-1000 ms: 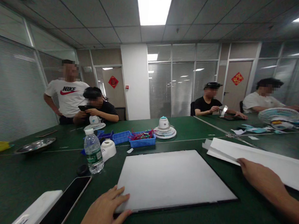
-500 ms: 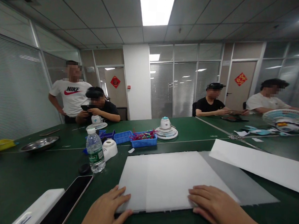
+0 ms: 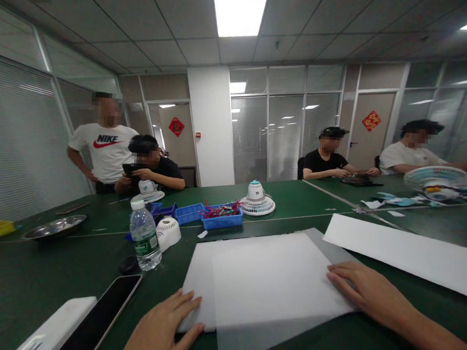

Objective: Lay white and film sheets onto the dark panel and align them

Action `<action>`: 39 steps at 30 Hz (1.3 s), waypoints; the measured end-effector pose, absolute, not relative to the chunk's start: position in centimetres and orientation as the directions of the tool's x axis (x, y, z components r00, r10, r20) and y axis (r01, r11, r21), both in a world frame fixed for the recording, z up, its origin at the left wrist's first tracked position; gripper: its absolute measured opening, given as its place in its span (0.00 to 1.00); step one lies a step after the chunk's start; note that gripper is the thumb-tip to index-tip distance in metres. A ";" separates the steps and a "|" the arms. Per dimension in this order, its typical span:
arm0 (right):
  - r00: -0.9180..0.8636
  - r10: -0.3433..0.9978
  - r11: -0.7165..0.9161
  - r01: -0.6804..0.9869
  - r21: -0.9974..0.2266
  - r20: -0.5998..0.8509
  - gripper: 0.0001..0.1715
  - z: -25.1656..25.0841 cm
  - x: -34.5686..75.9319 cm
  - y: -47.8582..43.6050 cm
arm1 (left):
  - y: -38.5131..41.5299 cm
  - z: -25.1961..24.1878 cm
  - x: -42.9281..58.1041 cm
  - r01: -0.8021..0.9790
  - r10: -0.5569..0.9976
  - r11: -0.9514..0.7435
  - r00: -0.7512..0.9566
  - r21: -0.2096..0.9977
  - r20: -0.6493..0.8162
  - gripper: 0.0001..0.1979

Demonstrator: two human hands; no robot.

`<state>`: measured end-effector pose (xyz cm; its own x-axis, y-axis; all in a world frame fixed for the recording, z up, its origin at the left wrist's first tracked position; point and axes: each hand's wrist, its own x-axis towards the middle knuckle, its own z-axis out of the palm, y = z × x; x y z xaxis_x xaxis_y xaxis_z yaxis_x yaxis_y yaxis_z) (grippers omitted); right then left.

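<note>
White sheets (image 3: 198, 268) lie stacked on the green table in front of me. A thin translucent sheet (image 3: 242, 338) lies on them at an angle, its near corner jutting past the stack toward me. At the stack's left edge rests my left hand (image 3: 163, 324), open, with fingers spread and fingertips on the white surface. My right hand (image 3: 365, 285) lies over the right side of the sheets, fingers stretched out; its thumb is mostly hidden.
Left of the stack are a phone (image 3: 108, 310), a white box (image 3: 61, 323) and a water bottle (image 3: 145, 238). Beyond stand a blue tray (image 3: 222, 222) of wires and a small fan (image 3: 258, 200). Another white sheet (image 3: 404, 251) lies right. Several people are across the table.
The translucent sheet, which stuck out to the right, has turned so its near edge slants toward me. My right hand has moved right and away from me. My left hand has barely moved.
</note>
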<state>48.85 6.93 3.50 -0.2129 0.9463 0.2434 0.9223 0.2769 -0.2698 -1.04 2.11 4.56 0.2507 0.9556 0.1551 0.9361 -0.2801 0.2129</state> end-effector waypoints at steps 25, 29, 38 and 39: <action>-0.492 0.865 0.497 0.810 -0.311 0.103 0.33 3.8 43.8 4.4 | 1.9 5.0 -0.3 0.961 0.972 -0.227 0.213 0.156 0.099 0.28; -0.507 0.859 0.502 0.807 -0.310 0.070 0.32 4.2 43.8 4.4 | 2.1 5.0 -0.3 0.962 0.973 -0.222 0.208 0.162 0.100 0.25; -0.525 0.845 0.521 0.766 -0.378 0.100 0.30 4.4 44.1 4.5 | 2.3 5.0 -0.7 0.960 0.979 -0.204 0.193 0.194 0.071 0.22; -0.525 0.844 0.525 0.767 -0.369 0.108 0.30 4.4 44.2 4.5 | 2.3 5.1 -0.7 0.959 0.979 -0.203 0.193 0.197 0.071 0.21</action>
